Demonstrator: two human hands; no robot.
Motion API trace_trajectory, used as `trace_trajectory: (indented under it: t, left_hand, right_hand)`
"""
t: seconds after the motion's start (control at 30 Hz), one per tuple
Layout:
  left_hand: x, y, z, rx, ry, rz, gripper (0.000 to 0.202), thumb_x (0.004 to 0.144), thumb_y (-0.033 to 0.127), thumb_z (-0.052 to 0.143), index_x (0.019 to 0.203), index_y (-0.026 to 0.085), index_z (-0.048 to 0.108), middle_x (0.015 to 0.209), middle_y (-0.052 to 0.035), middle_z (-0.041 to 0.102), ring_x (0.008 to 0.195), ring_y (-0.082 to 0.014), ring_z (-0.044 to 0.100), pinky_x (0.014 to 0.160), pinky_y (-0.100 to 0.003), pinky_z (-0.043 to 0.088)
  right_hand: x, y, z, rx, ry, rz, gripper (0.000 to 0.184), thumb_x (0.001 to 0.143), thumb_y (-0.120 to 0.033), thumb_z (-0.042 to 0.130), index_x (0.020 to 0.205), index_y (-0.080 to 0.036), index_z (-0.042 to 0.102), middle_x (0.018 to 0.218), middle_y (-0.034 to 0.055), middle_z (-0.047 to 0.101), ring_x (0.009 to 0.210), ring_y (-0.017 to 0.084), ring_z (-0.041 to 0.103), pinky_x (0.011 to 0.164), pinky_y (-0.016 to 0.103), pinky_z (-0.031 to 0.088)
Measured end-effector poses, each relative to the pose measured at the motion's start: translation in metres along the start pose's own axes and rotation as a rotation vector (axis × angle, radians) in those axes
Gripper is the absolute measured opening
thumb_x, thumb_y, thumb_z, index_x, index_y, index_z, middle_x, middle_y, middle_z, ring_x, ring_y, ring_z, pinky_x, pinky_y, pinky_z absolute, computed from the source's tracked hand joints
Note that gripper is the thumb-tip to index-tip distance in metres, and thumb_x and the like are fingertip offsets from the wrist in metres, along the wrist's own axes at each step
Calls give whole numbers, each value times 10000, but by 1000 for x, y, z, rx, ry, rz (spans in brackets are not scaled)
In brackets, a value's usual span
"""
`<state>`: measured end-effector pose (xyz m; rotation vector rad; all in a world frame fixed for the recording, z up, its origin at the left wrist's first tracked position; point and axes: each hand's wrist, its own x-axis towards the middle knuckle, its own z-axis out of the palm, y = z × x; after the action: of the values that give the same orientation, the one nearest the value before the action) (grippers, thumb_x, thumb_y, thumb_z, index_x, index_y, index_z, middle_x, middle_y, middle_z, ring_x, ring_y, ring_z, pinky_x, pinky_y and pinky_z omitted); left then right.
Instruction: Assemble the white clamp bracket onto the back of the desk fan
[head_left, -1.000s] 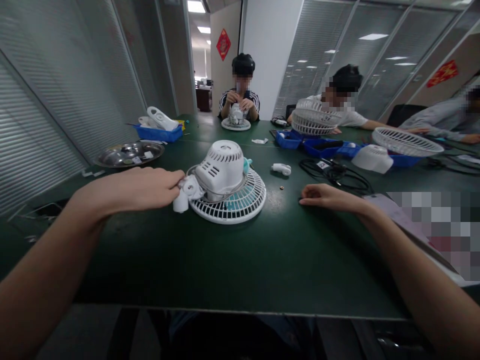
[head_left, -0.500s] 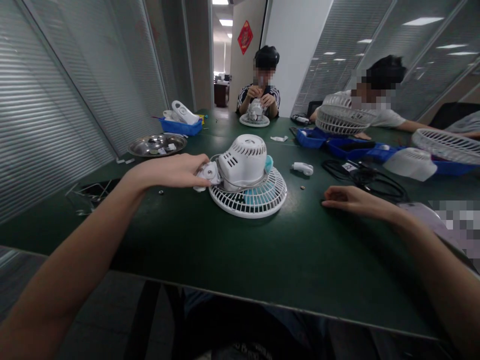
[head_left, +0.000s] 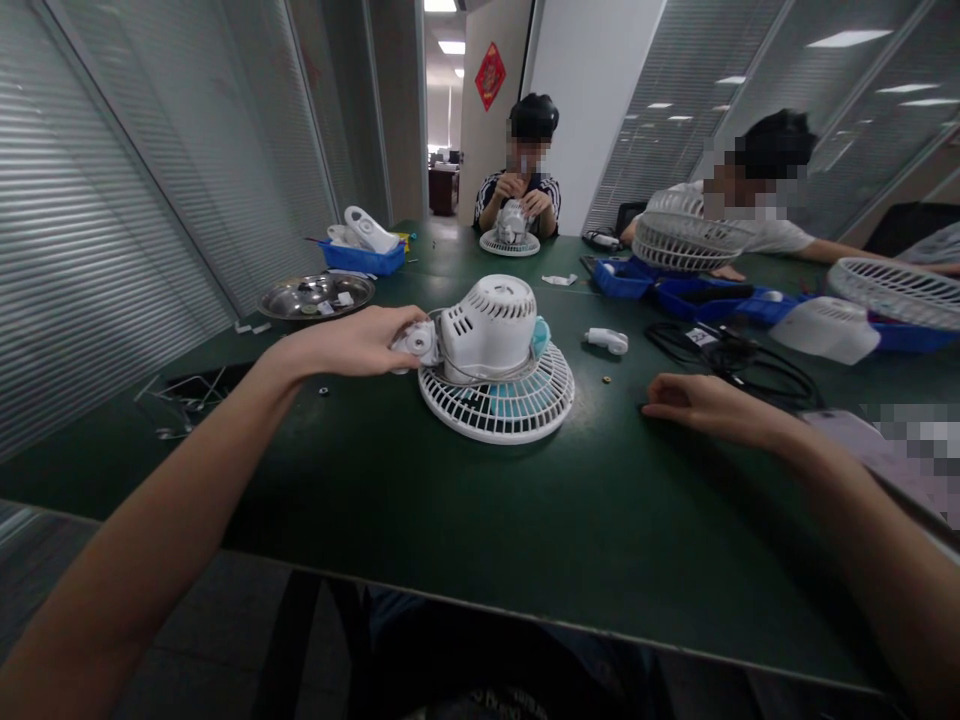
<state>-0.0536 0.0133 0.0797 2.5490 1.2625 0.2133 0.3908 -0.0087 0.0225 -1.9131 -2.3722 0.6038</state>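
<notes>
Green table (head_left: 480,520) fills the lower half of the view; louvred glass partitions run along the left and the far right. Clock positions are taken around the fan, 12 being the far side.

White fan (head_left: 491,335) sits at the dial centre, grille (head_left: 495,433) down on the tabletop, motor housing up. Light-blue blades show through the bars; a thin wire loops about the housing base.

Left hand (head_left: 364,340) is at 9 o'clock, thumb and fingers clamped on the white joint piece (head_left: 421,343) at the housing's side. Right hand (head_left: 694,402) is just past 3 o'clock, well apart from the fan, fingers curled — whether the fingertips pinch something small cannot be told.

Nearer the fan, about 3 o'clock: white elbow piece (head_left: 606,341) lying on its side, with a small brass-coloured part (head_left: 607,380) between it and the table's near edge. Black cable (head_left: 739,360) lies coiled beyond the right hand, tag attached.

Toward 10 o'clock: steel dish (head_left: 315,300) with small items inside; behind it, blue tray (head_left: 364,258) bearing white parts. Small nut (head_left: 323,391) at 9, beside the left forearm.

At 12: co-worker (head_left: 551,195), both hands at another fan (head_left: 510,245).
</notes>
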Motion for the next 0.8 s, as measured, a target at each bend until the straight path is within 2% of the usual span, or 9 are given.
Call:
trace_trajectory:
  t: [0.13, 0.2, 0.23, 0.3, 0.37, 0.43, 0.53, 0.67, 0.8]
  left_hand:
    - [3, -3, 3, -88, 30, 9, 531, 765, 403, 576, 1228, 151, 516, 1160, -107, 625, 996, -229, 603, 823, -297, 439]
    - [4, 0, 5, -144, 37, 13, 538, 749, 383, 606, 1226, 148, 522, 1158, -106, 632, 984, -223, 613, 819, -294, 445]
    - [4, 3, 7, -175, 34, 22, 541, 741, 374, 622, 1223, 149, 525, 1150, -103, 638, 975, -219, 617, 812, -290, 449]
    - [4, 11, 11, -234, 23, 55, 546, 726, 365, 650, 1214, 151, 534, 1129, -94, 649, 962, -212, 623, 806, -286, 457]
    - [4, 20, 16, -277, 22, 90, 556, 713, 370, 674, 1208, 155, 540, 1120, -87, 649, 964, -213, 621, 811, -291, 461]
    - [5, 30, 23, -307, 34, 104, 554, 713, 383, 682, 1200, 161, 539, 1107, -81, 647, 951, -216, 622, 804, -304, 467]
    - [5, 42, 33, -353, 39, 119, 517, 725, 400, 678, 1164, 164, 542, 1031, -63, 653, 876, -211, 625, 746, -311, 476]
    - [4, 52, 42, -345, 88, 130, 434, 712, 441, 688, 1023, 155, 587, 901, -44, 647, 770, -201, 601, 663, -309, 461]
    - [2, 57, 46, -356, 149, 85, 391, 737, 440, 660, 1003, 160, 595, 880, -48, 650, 721, -195, 587, 611, -305, 440]
  right_hand:
    - [-6, -20, 0, -77, 143, -14, 196, 827, -434, 535, 830, -239, 532, 778, 105, 626, 670, 239, 555, 608, 368, 374]
    - [-13, -42, 3, -141, 370, -35, 185, 851, -416, 521, 862, -231, 527, 814, 106, 624, 702, 245, 562, 605, 361, 373]
    - [-17, -58, 4, -191, 555, -32, 195, 863, -424, 511, 879, -230, 522, 838, 107, 621, 715, 247, 561, 594, 357, 367]
    - [-25, -93, 8, -221, 788, -243, 159, 897, -368, 495, 903, -211, 520, 858, 102, 613, 786, 233, 564, 666, 346, 396]
    - [-29, -131, 11, -251, 849, -506, 109, 894, -312, 528, 884, -203, 540, 860, 79, 627, 810, 219, 552, 717, 345, 400]
    - [-25, -163, 12, -346, 778, -718, 73, 882, -271, 554, 907, -209, 582, 952, 69, 640, 898, 231, 543, 751, 356, 388]
    - [-9, -195, 11, -452, 649, -884, 69, 855, -215, 580, 900, -181, 620, 1106, 93, 610, 1022, 249, 517, 858, 383, 372]
    - [6, -209, 3, -456, 543, -882, 61, 812, -186, 619, 861, -155, 637, 984, 87, 631, 947, 241, 543, 865, 392, 374]
    - [9, -217, -15, -464, 374, -878, 37, 770, -152, 661, 802, -153, 642, 906, 60, 631, 855, 207, 565, 707, 320, 399]
